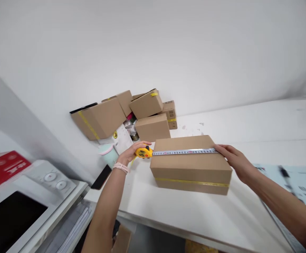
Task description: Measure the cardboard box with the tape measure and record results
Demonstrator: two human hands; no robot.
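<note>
A closed brown cardboard box (pixel 192 165) lies on the white table, with a yellow strip along its front side. The yellow case of a tape measure (pixel 144 151) is in my left hand (pixel 132 153), just beyond the box's left end. Its pale blade (pixel 184 152) is drawn out lengthwise across the box top. At the right edge of the box, my right hand (pixel 229 154) grips the blade's far end between thumb and fingers. The blade's tip is hidden by those fingers.
Several cardboard boxes (pixel 153 128) are piled against the wall behind. A mint cup (pixel 109 156) and a dark phone-like slab (pixel 102 176) stand and lie left. A white microwave (pixel 37 200) is at far left. A pale blue printed sheet (pixel 295 182) lies right.
</note>
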